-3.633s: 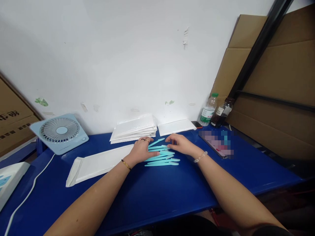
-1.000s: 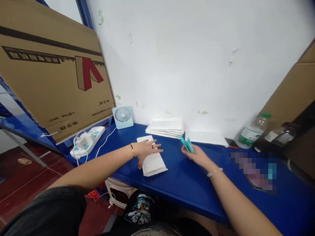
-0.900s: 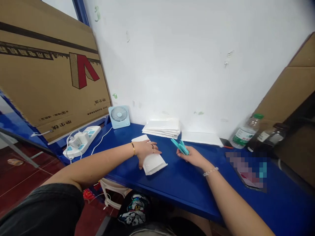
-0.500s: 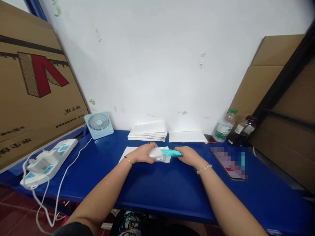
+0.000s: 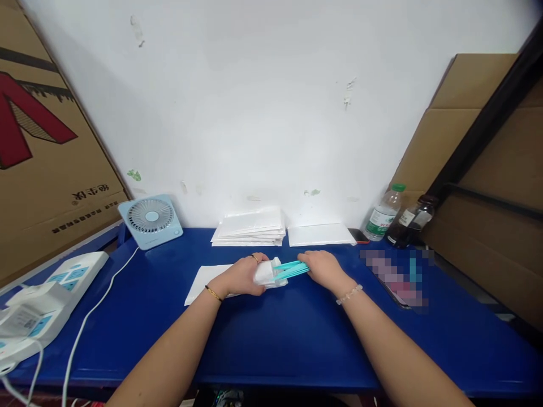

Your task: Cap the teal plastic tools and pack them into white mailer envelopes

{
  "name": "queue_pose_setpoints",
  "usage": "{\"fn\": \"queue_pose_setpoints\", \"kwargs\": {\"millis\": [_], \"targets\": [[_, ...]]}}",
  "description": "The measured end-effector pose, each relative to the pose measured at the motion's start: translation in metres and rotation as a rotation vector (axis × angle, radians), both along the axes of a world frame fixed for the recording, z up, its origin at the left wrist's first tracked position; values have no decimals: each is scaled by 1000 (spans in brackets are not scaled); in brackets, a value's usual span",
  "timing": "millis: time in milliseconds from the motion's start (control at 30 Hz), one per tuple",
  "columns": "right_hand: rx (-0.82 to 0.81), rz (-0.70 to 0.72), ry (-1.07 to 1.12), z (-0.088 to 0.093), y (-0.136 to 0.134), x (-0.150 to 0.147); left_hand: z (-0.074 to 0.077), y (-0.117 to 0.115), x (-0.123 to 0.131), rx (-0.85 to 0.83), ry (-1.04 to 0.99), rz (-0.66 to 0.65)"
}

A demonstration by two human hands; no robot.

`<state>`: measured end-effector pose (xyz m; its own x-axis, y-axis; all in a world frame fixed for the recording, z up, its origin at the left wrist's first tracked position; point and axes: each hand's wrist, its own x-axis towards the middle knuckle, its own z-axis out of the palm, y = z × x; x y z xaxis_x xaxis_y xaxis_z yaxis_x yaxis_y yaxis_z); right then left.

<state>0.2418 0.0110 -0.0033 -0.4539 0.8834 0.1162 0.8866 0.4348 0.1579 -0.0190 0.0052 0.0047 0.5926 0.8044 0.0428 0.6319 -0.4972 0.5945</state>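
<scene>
My left hand [image 5: 244, 275] is closed around a white padded envelope [image 5: 207, 281], squeezing it near its right end. The envelope's mouth [image 5: 278, 271] gapes towards the right. My right hand [image 5: 323, 268] pinches the right end of a bundle of thin turquoise sheets [image 5: 294, 269]. The bundle's left end sits at the mouth of the envelope; how deep it reaches inside is hidden. Both hands are just above the blue table [image 5: 280, 339].
White envelopes are stacked [image 5: 250, 228] against the wall, beside another flat white envelope [image 5: 320, 234]. A small blue fan [image 5: 151, 219] and a power strip [image 5: 55, 299] are at left. Two bottles, clear [image 5: 384, 215] and dark [image 5: 410, 223], stand at right near a blurred phone [image 5: 394, 280].
The view has shifted, so the left-side items sit further left. The envelope and turquoise bundle are now slanted, with the bundle's left end lower, and the envelope's mouth is wider.
</scene>
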Motion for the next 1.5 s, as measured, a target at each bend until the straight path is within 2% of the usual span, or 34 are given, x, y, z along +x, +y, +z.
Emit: {"fn": "queue_pose_setpoints", "kwargs": {"millis": [133,267,533,633,767,867,967,1067,1200,1333,1500], "targets": [[114,-61,23,3,-4,-1,-4,1,-2,-60,-107,-14],[258,-64,62,6,-14,-12,-10,0,4,-85,-232,53],[294,-72,79,7,-25,-17,-7,2,-1,-30,-277,124],[307,-24,75,6,-24,-22,-5,0,1,9,-252,95],[292,117,62,14,-24,-45,-11,-4,9,99,-186,64],[247,240,66,27,-24,-66,-17,-4,14,127,-118,57],[192,313,99,46,-25,-74,-15,-4,13,151,-131,71],[150,352,235,71,-25,-60,-4,-6,9,162,-290,109],[55,354,624,93,-27,-28,11,-6,0,106,-551,209],[-43,264,902,87,-28,-20,17,-5,-12,42,-822,312],[-167,285,927,70,-32,-42,28,-13,-24,150,-1120,331]]}}
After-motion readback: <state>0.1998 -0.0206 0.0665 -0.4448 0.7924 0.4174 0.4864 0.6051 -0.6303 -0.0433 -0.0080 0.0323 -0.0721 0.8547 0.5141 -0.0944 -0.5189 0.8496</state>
